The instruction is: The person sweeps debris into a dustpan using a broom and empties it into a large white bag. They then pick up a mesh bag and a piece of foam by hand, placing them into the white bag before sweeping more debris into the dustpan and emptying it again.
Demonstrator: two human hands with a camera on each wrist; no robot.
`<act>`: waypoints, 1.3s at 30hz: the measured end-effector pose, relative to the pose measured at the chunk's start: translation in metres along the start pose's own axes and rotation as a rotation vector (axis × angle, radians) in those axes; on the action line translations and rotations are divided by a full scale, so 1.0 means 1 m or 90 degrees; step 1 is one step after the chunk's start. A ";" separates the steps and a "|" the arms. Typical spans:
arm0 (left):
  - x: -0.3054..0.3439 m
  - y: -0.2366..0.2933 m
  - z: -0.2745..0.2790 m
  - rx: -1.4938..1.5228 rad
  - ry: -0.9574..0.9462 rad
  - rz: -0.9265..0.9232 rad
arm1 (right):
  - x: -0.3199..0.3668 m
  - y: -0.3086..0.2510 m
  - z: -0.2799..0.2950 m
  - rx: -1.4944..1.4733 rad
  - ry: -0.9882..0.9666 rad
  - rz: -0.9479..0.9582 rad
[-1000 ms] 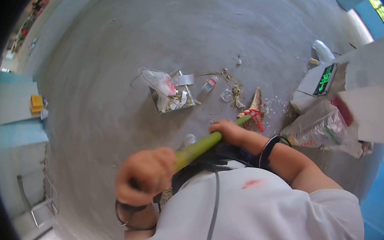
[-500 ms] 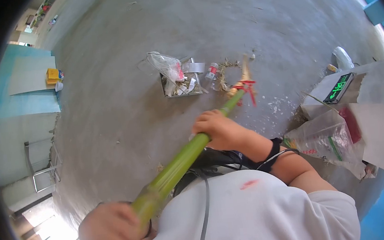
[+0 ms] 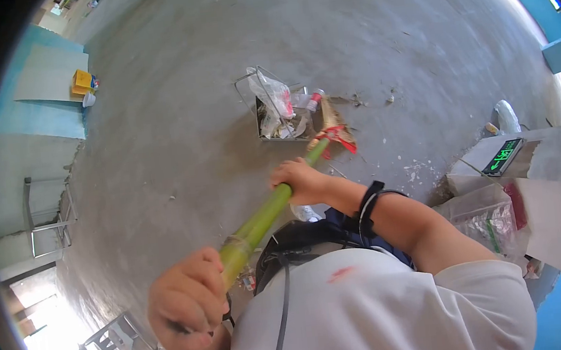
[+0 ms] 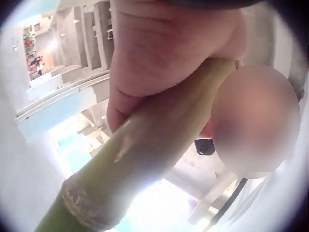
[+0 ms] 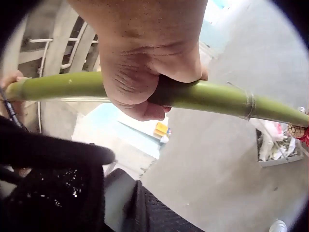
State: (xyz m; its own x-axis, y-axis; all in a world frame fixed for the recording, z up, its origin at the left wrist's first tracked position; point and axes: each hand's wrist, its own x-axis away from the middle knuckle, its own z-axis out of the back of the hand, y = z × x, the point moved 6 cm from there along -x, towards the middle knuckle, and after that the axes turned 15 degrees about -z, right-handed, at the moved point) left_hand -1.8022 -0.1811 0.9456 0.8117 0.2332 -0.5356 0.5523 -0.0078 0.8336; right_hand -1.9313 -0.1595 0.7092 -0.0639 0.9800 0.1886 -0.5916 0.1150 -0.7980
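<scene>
A broom with a green bamboo handle runs from my chest out to the floor. Its straw head, bound with red cord, lies against the metal dustpan. My left hand grips the handle's near end, seen close in the left wrist view as a fist around the green handle. My right hand grips the handle further down; the right wrist view shows its fingers wrapped round the handle. A plastic bag, paper scraps and a small bottle sit in and at the dustpan.
Bare grey concrete floor spreads around. A grey block with a green exit sign and a clear bag stand at the right. Metal frames stand at the left wall; a yellow object lies on a blue ledge.
The broom head has swept left, from the scattered debris over to the dustpan. Both hands kept their grip, the left hand swinging low and then back up.
</scene>
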 end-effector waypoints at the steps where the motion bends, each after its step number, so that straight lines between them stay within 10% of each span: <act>1: 0.003 0.010 0.005 -0.022 -0.010 -0.014 | -0.012 -0.013 -0.005 -0.012 -0.004 0.028; 10: -0.018 0.084 -0.006 -0.069 -0.270 -0.012 | -0.021 -0.102 0.015 -0.058 -0.082 0.151; 14: -0.013 0.081 -0.005 -0.092 -0.021 -0.020 | 0.002 -0.086 0.051 -0.025 -0.083 0.109; 17: -0.031 0.043 0.003 -0.006 -0.052 -0.117 | 0.017 -0.046 0.085 -0.008 -0.046 0.064; 23: -0.080 -0.109 -0.022 0.090 0.021 0.051 | 0.069 0.122 0.144 0.125 0.019 -0.150; 31: -0.138 -0.239 -0.096 0.188 0.203 0.111 | 0.114 0.268 0.203 0.098 -0.036 -0.150; 39: -0.162 -0.140 -0.144 0.005 0.269 -0.005 | 0.092 0.166 0.183 -0.066 -0.151 0.155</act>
State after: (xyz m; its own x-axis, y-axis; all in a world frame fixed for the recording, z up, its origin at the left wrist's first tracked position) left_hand -2.0380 -0.0776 0.9348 0.6592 0.6109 -0.4384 0.5614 -0.0120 0.8275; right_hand -2.1824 -0.0800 0.6986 -0.3843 0.9174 0.1037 -0.4525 -0.0893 -0.8873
